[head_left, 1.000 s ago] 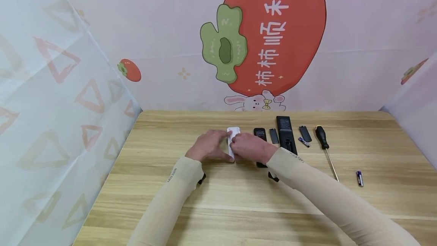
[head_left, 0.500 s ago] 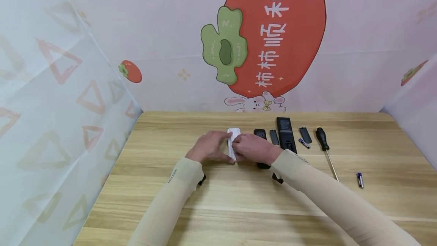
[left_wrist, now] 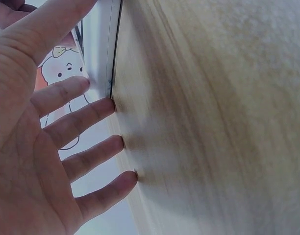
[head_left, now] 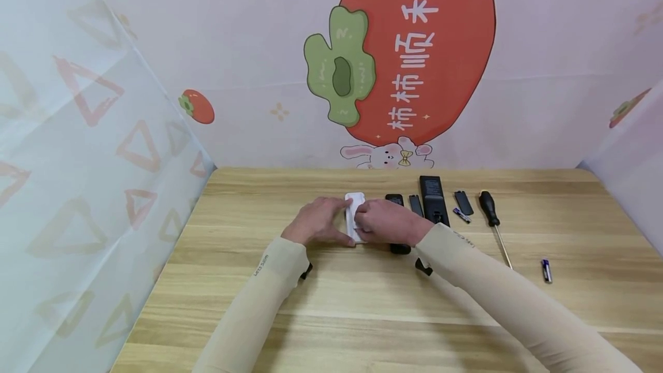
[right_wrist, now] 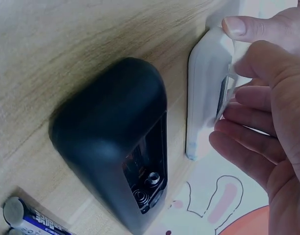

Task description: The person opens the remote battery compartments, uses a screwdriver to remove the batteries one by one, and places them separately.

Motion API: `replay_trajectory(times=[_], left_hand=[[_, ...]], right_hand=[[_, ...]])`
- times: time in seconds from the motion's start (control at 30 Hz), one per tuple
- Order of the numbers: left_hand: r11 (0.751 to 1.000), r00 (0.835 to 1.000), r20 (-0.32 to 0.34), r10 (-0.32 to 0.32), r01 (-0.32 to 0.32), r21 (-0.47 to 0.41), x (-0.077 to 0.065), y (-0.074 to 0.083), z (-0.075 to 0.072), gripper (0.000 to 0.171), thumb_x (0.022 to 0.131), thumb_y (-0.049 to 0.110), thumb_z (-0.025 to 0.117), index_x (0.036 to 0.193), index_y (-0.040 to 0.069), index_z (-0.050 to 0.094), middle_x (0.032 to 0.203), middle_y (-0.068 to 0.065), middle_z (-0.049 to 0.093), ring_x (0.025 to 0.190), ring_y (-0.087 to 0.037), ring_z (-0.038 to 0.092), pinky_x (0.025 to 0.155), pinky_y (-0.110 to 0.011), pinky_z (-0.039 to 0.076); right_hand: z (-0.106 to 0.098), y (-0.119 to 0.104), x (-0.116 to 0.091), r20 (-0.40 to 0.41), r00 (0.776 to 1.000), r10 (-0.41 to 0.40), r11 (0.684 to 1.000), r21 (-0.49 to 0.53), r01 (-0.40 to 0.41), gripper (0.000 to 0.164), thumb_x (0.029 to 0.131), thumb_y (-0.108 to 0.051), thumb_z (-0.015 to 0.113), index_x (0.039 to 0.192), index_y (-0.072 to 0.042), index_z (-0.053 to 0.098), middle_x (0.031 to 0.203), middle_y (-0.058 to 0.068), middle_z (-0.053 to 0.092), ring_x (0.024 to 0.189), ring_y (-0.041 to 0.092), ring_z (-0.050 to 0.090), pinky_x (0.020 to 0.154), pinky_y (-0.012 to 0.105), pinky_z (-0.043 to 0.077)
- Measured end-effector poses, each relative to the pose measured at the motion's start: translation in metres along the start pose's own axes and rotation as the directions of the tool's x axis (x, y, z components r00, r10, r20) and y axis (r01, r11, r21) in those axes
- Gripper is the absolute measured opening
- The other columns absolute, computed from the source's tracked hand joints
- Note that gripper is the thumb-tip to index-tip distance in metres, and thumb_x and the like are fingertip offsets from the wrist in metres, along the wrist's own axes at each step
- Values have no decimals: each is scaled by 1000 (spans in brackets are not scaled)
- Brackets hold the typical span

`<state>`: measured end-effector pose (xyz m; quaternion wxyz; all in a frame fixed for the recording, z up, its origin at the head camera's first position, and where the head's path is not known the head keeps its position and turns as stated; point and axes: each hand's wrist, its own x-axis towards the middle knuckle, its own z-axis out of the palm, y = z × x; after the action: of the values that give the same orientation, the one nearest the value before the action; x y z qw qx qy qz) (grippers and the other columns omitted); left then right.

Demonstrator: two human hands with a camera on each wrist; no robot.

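Note:
A white remote control [head_left: 354, 200] lies on the wooden table, its back facing up. My left hand [head_left: 322, 221] steadies it, thumb at the near end and index finger toward the far end. In the left wrist view, the other fingers [left_wrist: 98, 152] spread beside it with tips at the tabletop. My right hand [head_left: 389, 222] pinches the remote's thin white battery cover [right_wrist: 230, 93] between thumb and fingers. A dark gap shows under the cover in the right wrist view. The rest of the compartment is hidden by the hand.
Right beside the white remote is a black remote [right_wrist: 111, 132] with an uncovered battery compartment and bare springs. Further right lie a longer black remote [head_left: 431, 189], two dark covers [head_left: 416, 205], a battery [head_left: 461, 215], a screwdriver [head_left: 488, 207] and another battery [head_left: 547, 271].
My right hand has shifted slightly to the right across the white remote, showing more of its surface. My left hand keeps its place.

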<state>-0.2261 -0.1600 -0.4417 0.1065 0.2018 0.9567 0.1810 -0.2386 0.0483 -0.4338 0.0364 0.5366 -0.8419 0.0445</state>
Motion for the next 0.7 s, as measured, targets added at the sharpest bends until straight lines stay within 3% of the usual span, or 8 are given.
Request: replay_trajectory(times=[0.43, 0.7], left_hand=[[1000, 1000, 1, -12, 12, 9, 2, 0, -1, 101, 67, 52, 93, 152, 19, 50, 148, -2, 55, 134, -26, 51, 108, -47, 43], [1000, 1000, 7, -9, 8, 5, 1, 1, -1, 101, 67, 51, 93, 152, 17, 50, 146, -3, 57, 132, -26, 52, 108, -46, 43]], right_hand=[[-6, -7, -7, -82, 995, -62, 982, -181, 46, 17, 93, -17, 76, 106, -6, 75, 98, 6, 75, 88, 17, 71, 81, 31, 59], [-14, 4, -18, -196, 980, 10, 986, -161, -42, 20, 90, -15, 79, 106, -3, 76, 101, 10, 75, 87, 20, 73, 78, 33, 60]])
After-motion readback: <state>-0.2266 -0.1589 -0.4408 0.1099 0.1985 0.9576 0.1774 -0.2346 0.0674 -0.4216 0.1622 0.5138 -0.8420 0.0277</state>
